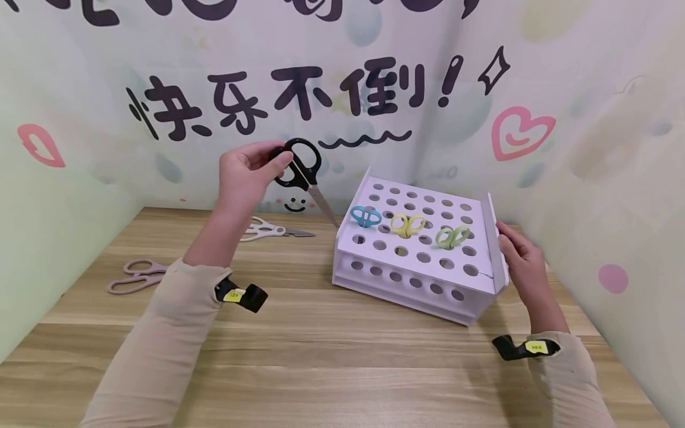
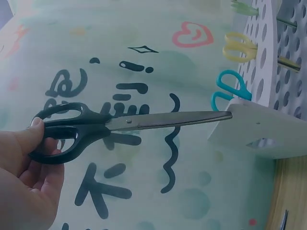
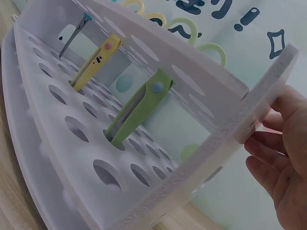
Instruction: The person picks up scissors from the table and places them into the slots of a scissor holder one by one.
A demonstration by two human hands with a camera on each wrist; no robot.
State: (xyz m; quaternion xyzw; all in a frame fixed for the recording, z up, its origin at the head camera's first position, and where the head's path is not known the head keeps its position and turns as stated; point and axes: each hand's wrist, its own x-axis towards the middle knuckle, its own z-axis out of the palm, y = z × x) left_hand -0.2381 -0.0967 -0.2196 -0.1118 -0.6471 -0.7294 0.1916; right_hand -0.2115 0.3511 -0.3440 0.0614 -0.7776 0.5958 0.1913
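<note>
My left hand (image 1: 247,172) pinches a pair of black-handled scissors (image 1: 302,163) by one handle loop, blades slanting down toward the left side of a white rack (image 1: 428,270) full of round holes. In the left wrist view the blade tip overlaps the rack's side panel; whether it touches I cannot tell. My right hand (image 1: 527,267) grips the rack's right side panel, thumb on the near face. Blue scissors (image 1: 366,216), yellow scissors (image 1: 408,225) and green scissors (image 1: 452,237) stand in the rack's holes, handles up. The right wrist view shows their blades reaching the lower tier.
White-handled scissors (image 1: 267,229) lie on the wooden table (image 1: 321,362) left of the rack. Pink-handled scissors (image 1: 140,276) lie farther left, partly behind the left forearm. A printed backdrop (image 1: 460,35) rises behind the table.
</note>
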